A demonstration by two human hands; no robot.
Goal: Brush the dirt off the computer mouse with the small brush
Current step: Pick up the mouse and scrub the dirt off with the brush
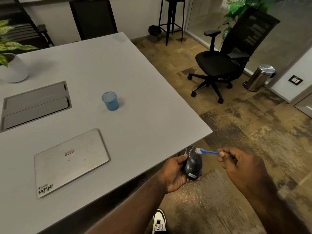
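A black computer mouse point(193, 163), speckled with pale dirt and bearing a small label at its near end, rests in my left hand point(173, 174), held just off the table's right edge above the floor. My right hand point(236, 163) pinches the blue handle of a small brush point(208, 152). The brush's white bristles touch the far end of the mouse's top. My fingers hide the rear of the brush handle.
The grey table point(135, 102) carries a closed silver laptop point(70, 161), a blue mesh cup point(110, 100), a cable hatch point(35, 105) and a potted plant point(11, 68). On the floor to the right stand a black office chair point(226, 59) and a steel bin point(260, 77).
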